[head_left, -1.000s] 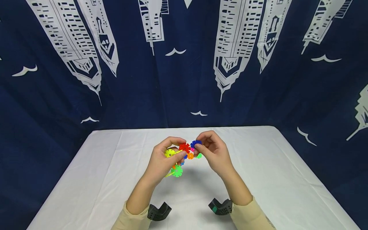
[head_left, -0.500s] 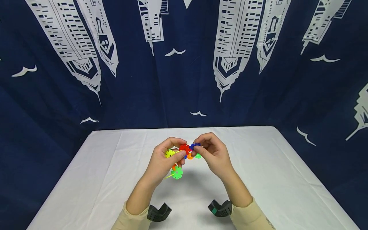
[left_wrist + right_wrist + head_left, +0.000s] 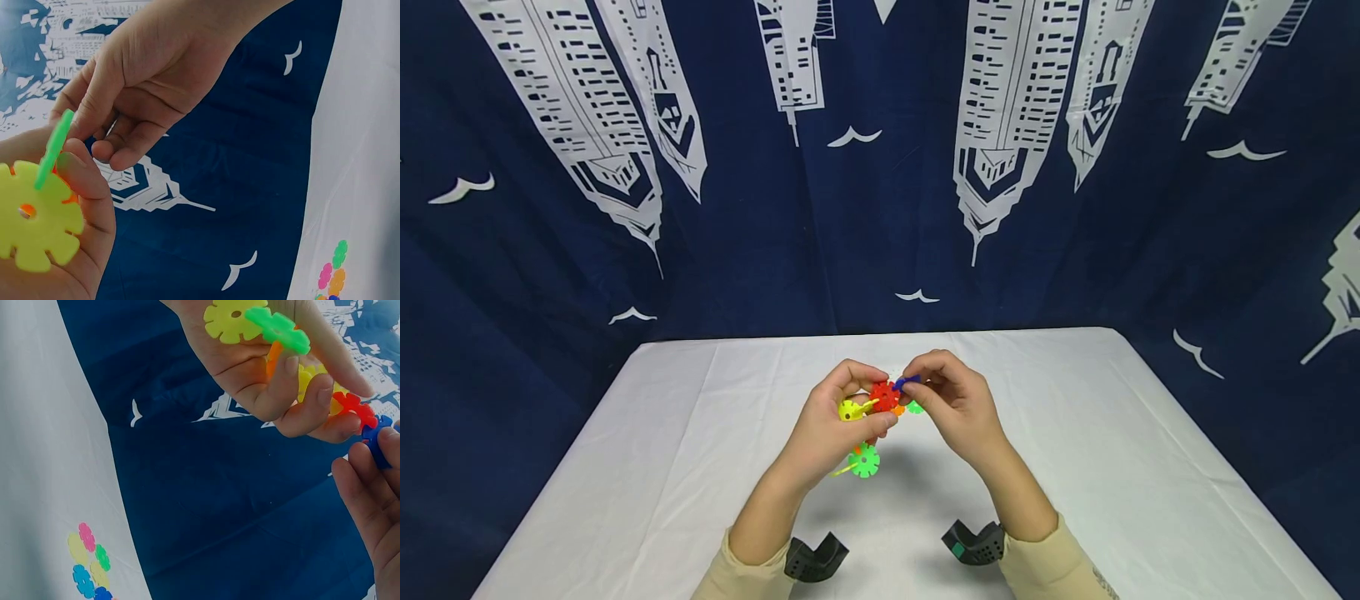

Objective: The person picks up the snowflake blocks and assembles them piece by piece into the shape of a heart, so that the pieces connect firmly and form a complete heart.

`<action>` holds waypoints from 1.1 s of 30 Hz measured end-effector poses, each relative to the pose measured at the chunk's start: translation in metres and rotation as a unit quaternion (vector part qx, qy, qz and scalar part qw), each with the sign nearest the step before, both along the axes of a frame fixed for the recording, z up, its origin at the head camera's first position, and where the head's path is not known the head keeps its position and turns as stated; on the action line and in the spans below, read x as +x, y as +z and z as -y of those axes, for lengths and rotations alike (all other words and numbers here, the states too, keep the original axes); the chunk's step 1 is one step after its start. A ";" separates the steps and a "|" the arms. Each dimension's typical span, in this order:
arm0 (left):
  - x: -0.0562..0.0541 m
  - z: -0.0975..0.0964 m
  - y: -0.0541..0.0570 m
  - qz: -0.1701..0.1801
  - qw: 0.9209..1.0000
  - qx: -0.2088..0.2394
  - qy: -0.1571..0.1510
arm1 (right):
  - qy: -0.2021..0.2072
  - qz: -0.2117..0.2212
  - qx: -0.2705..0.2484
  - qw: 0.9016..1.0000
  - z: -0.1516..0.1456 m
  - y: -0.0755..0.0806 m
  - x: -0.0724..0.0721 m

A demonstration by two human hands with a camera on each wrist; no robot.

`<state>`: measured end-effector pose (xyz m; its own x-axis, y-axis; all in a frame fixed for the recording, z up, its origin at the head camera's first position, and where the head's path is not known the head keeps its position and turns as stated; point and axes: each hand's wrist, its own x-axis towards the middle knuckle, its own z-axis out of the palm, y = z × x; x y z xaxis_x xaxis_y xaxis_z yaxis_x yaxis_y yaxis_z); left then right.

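My left hand holds a chain of joined, notched plastic snowflake discs. A red disc is at the end near my right hand, with its thumb lying just below it. A yellow disc shows beside the red one, and a green disc hangs lower down. In the right wrist view, a second yellow disc and an orange piece also belong to the chain. Thumb and fingers of my right hand pinch a blue disc, its notched edge against the red disc.
Loose discs lie on the white-covered table beyond the hands, partly hidden; among them are a pink disc and a light-blue disc. Behind the table hangs a dark blue curtain with white building prints.
The blue disc has turned from face-on to nearly edge-on and come against the red disc. My left thumb has slid down off the red disc, and the hanging green disc has sunk slightly.
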<state>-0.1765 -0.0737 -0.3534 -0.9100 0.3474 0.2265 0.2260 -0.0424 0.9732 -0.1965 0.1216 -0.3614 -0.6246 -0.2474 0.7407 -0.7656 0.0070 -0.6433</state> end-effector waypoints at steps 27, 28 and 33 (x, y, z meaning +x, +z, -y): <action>-0.001 0.007 0.001 -0.085 0.993 -0.071 0.051 | 0.064 0.006 -0.043 0.997 0.005 0.001 0.002; 0.000 0.007 0.001 -0.083 0.993 -0.071 0.051 | 0.067 0.006 -0.043 0.997 0.005 0.001 0.002; 0.001 0.007 0.001 -0.074 0.993 -0.081 0.052 | 0.071 0.013 -0.038 0.997 0.004 0.001 0.002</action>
